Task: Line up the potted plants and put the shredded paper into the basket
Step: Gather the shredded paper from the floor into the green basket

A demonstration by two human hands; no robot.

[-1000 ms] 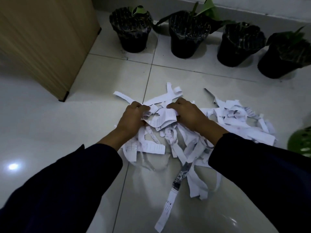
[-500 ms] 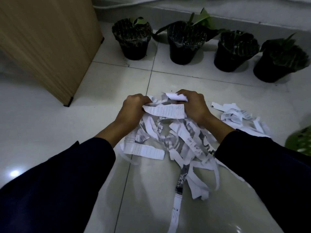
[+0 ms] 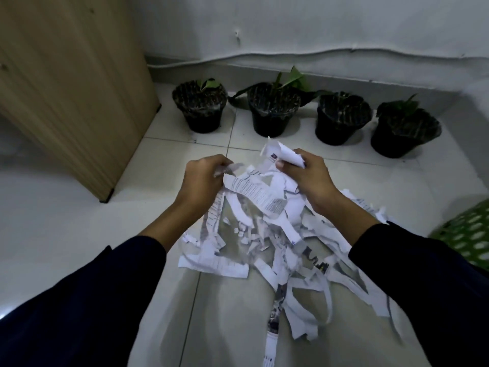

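From the head camera, your two hands lift a tangled clump of shredded paper (image 3: pixel 260 205) above a pale tiled floor (image 3: pixel 66 221). Your left hand (image 3: pixel 202 180) has its fingers curled tight round strips at the clump's left side; your right hand (image 3: pixel 308 177) pinches a crumpled wad at the top right, thumb pressed over it. The paper is white, cut into long ribbons and short flakes, much of it printed with fine grey text, one dark patterned strip trailing down toward the bottom edge. The upper part hangs between your hands; the lower strips drape onto the floor and spread to the right beneath your forearm.

Behind the paper, four black potted plants (image 3: pixel 275 112) stand in a rough row along the foot of the wall (image 3: pixel 291 27), each apart from its neighbour, green leaves showing from their tops. A green perforated basket (image 3: pixel 468 231) sits on the floor at the right edge, just beside the spread of strips. A wooden cabinet (image 3: pixel 71 83) fills the upper left.

Only a corner of the basket shows; the rest is cut off by the frame. Your dark sleeves (image 3: pixel 84 308) cover the lower corners and hide part of the paper on the right. The print on the strips is too small to read, and dim light obscures the soil in the pots.
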